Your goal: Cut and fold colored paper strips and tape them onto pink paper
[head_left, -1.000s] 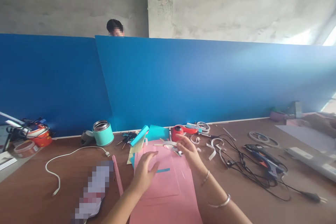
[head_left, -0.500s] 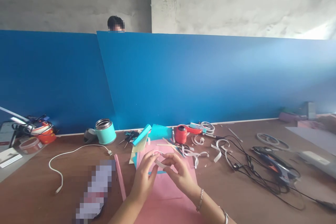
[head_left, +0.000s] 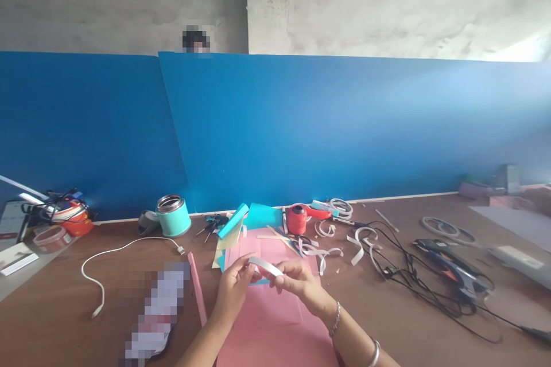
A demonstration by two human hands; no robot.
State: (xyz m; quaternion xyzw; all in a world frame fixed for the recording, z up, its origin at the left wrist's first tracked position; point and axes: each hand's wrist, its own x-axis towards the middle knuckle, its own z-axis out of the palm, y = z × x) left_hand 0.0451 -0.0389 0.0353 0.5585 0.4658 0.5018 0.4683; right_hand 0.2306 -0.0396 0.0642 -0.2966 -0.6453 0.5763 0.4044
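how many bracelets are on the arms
2: a chain-like bracelet at the right wrist, and a smooth bangle farther up that forearm. More could be out of frame.

Your brightest glare sits at two o'clock on the wall [head_left: 527,45], paling the partition [head_left: 482,106], which darkens toward nine. Pixel blocks mask a person's head [head_left: 196,40] at eleven; toward four o'clock, detail looks soft.

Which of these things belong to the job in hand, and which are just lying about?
In the job:
white strip, held between the left hand and right hand
pink sheet beneath them, probably

Seemingly just lying about:
turquoise container
white cable
red object
corded tool
loose white strips, though possibly spares or scraps
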